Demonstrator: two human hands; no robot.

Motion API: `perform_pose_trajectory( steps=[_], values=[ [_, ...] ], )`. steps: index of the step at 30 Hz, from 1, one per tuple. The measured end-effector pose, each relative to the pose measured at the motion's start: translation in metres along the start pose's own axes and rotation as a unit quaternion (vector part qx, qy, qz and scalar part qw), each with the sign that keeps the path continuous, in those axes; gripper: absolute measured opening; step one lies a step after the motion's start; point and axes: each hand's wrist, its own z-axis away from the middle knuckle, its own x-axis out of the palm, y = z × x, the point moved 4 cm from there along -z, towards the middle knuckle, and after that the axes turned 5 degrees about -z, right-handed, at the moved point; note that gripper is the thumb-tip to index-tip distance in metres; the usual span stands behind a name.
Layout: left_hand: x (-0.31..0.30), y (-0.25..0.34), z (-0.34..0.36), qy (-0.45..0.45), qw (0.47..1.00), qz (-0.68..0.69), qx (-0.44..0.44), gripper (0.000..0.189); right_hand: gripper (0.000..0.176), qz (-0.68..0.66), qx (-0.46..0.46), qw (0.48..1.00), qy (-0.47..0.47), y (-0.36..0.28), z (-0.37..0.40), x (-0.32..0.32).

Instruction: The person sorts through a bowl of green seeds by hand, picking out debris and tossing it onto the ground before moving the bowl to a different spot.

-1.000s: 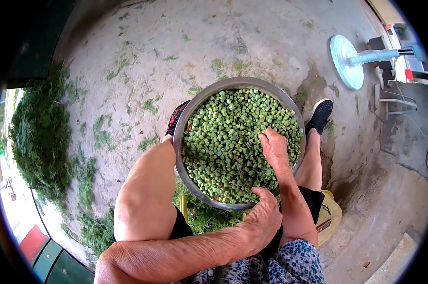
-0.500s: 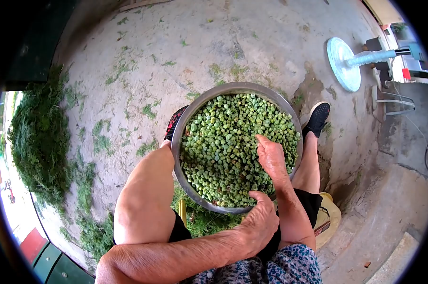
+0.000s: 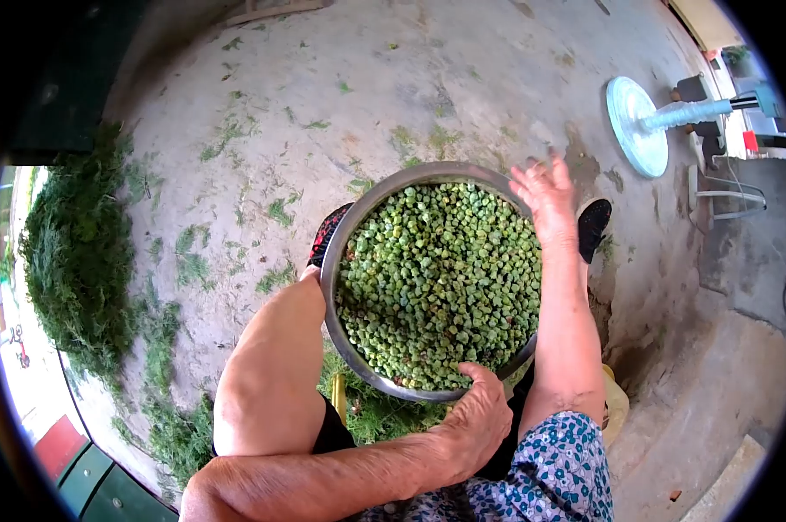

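A wide steel bowl full of small, green, knobbly seed cones sits between my knees. My left hand is at its near right rim, the thumb hooked over the edge and the other fingers mostly hidden below. At the far right rim, my right hand is raised with its fingers apart and slightly blurred. Nothing shows in that hand. My right forearm passes over the bowl's right side.
A heap of green feathery branches lies on the left, with loose sprigs scattered over the concrete floor. More greenery is under the bowl. A fan stand with a round, plastic-wrapped base lies at the far right.
My right hand has lifted off the cones and moved away and right to the far rim, its fingers spreading. My left hand stays at the near rim. The whole view has shifted slightly.
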Motion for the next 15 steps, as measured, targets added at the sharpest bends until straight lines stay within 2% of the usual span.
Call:
perform_pose_trajectory(
  steps=[2,4,6,7,8,10,11,12,13,15],
  values=[
    [0.005,0.003,-0.005,-0.026,1.000,-0.014,-0.006,0.027,0.045,0.162,0.036,0.986,-0.034,0.036,-0.005,0.001],
    [0.006,0.003,-0.005,-0.029,0.999,-0.014,-0.026,0.028,0.018,0.254,0.015,0.966,-0.045,0.073,-0.002,0.008],
    [0.004,0.001,0.002,-0.018,0.999,-0.018,-0.024,0.029,0.014,0.385,-0.113,0.914,-0.055,0.095,0.002,0.020],
    [0.005,0.002,0.002,-0.003,0.999,-0.009,-0.050,0.031,0.017,0.422,-0.139,0.895,-0.048,0.099,0.007,0.028],
    [0.006,0.005,0.001,-0.024,0.999,0.003,-0.045,0.028,0.018,0.423,-0.142,0.893,-0.054,0.115,0.002,0.029],
    [0.007,0.005,-0.001,-0.064,0.997,0.028,-0.035,0.027,0.021,0.515,-0.175,0.838,-0.040,0.116,0.008,0.044],
    [0.006,0.006,0.000,-0.073,0.997,0.030,-0.017,0.029,0.023,0.525,-0.152,0.836,-0.046,0.118,0.010,0.050],
    [0.004,0.001,0.003,-0.084,0.996,0.034,-0.008,0.029,0.021,0.564,-0.157,0.810,-0.040,0.118,0.010,0.056],
    [0.001,-0.003,0.005,-0.095,0.995,0.038,0.000,0.029,0.019,0.535,-0.126,0.835,-0.035,0.132,0.000,0.050],
    [0.003,-0.003,0.006,-0.098,0.994,0.047,-0.005,0.029,0.017,0.364,-0.075,0.928,-0.015,0.174,-0.019,0.034]
  ],
)
